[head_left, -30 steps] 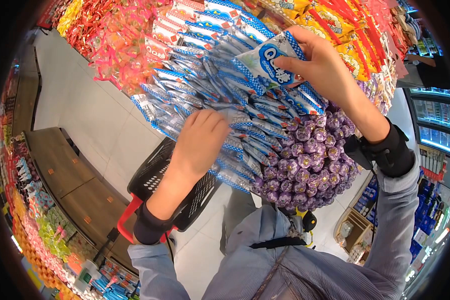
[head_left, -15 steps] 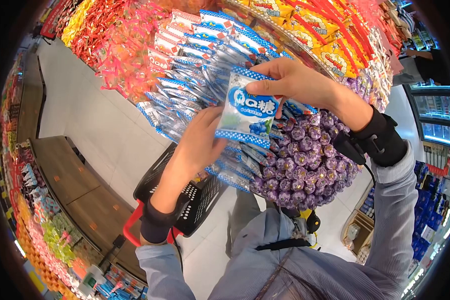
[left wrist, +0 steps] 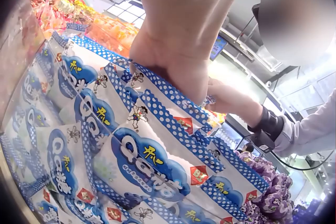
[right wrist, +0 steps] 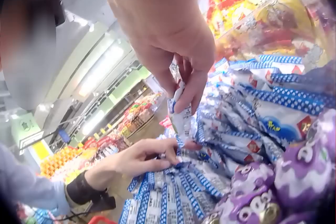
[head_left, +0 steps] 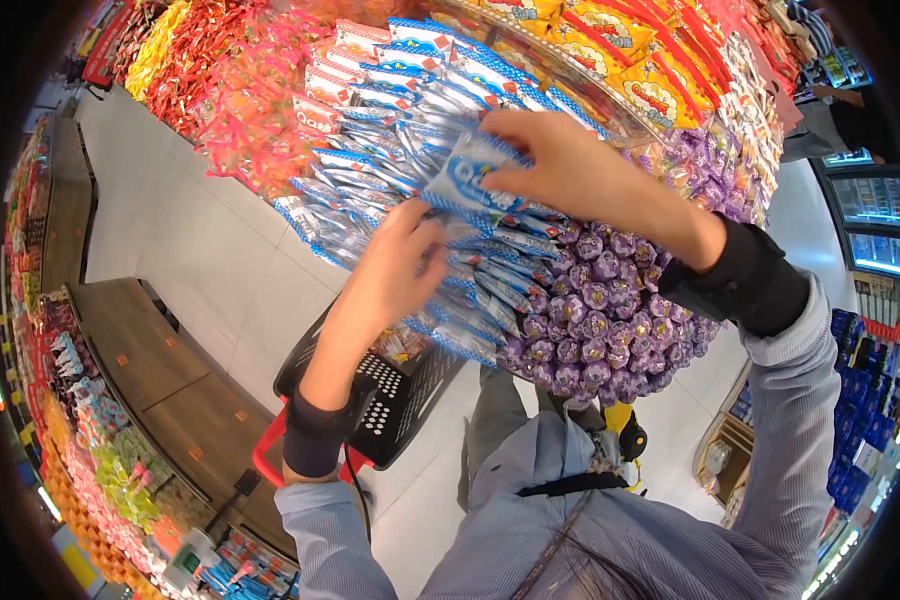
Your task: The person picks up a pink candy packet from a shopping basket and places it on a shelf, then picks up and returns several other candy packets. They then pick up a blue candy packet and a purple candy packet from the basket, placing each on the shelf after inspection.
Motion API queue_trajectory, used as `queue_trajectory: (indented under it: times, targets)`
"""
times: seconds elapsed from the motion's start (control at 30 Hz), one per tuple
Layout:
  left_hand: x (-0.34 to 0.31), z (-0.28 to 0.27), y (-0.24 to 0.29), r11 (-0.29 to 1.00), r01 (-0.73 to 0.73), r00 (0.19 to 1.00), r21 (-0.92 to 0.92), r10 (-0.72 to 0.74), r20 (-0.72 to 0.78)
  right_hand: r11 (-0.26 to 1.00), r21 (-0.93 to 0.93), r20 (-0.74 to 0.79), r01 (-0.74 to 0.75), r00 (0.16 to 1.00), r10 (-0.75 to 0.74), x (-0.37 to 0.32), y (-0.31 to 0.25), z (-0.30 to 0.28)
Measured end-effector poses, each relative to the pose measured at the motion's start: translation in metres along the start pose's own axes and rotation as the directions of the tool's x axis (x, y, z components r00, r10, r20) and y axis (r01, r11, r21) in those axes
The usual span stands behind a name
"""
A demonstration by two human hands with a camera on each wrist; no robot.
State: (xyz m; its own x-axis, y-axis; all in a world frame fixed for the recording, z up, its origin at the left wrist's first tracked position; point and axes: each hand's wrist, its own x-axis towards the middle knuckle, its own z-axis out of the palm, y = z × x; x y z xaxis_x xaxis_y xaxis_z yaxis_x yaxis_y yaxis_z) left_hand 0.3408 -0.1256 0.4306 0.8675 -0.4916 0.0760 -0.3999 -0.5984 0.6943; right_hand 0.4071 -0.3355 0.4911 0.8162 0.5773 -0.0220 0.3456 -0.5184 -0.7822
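Note:
My right hand (head_left: 560,165) pinches a blue-and-white QQ gummy candy bag (head_left: 467,178) by its upper edge, above the rows of similar bags. In the right wrist view the held bag (right wrist: 180,119) hangs edge-on between thumb and fingers. My left hand (head_left: 400,265) is at the near side of the same pile, close to the lower corner of the held bag. From the right wrist, the left hand (right wrist: 142,157) shows fairly straight fingers resting against the tops of the packed bags (right wrist: 168,195). In the left wrist view bags hide its fingertips.
Purple-wrapped candies (head_left: 600,320) adjoin the bags on the right. Yellow candy packets (head_left: 620,50) lie beyond a clear divider, pink-wrapped sweets (head_left: 255,120) to the left. A black shopping basket (head_left: 395,400) with a red handle is below my left forearm. A wooden shelf (head_left: 160,370) curves at left.
The candy bag in my right hand has come down and left from over the pile, first turning face-up, now tilted near the left hand. The left hand stays by the near rows.

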Motion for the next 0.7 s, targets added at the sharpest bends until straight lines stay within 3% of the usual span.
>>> queue_trajectory:
  times: [0.03, 0.13, 0.23, 0.33, 0.43, 0.53, 0.7]
  targets:
    - [0.0, -0.001, 0.002, 0.999, 0.043, 0.998, -0.003, -0.042, 0.038, 0.996, -0.088, 0.02, 0.018, 1.0, -0.016, -0.003, -0.005, 0.007]
    - [-0.003, 0.002, 0.003, 0.999, 0.034, 0.997, -0.034, -0.036, -0.073, 0.938, -0.32, 0.079, 0.131, 0.991, -0.111, -0.007, -0.015, 0.026]
    - [-0.002, 0.0, 0.007, 0.998, 0.065, 0.995, -0.021, -0.066, -0.07, 0.912, -0.344, 0.11, 0.221, 0.975, -0.194, -0.003, -0.026, 0.023]
    - [0.0, 0.005, 0.005, 0.978, 0.072, 0.982, -0.195, -0.104, -0.158, 0.919, -0.316, 0.016, 0.237, 0.97, -0.244, 0.0, -0.022, 0.022]
    - [-0.001, 0.006, 0.005, 0.999, 0.026, 0.98, -0.04, -0.033, -0.194, 0.906, -0.377, 0.108, 0.194, 0.98, -0.164, -0.009, -0.012, 0.032]
    - [-0.003, 0.008, 0.006, 1.0, 0.024, 0.976, 0.013, -0.021, -0.215, 0.912, -0.386, 0.158, 0.137, 0.984, -0.081, -0.017, -0.014, 0.04]
    - [0.0, 0.009, 0.0, 0.999, 0.012, 0.963, 0.034, -0.002, -0.27, 0.877, -0.456, 0.188, 0.15, 0.98, -0.07, -0.009, -0.003, 0.05]
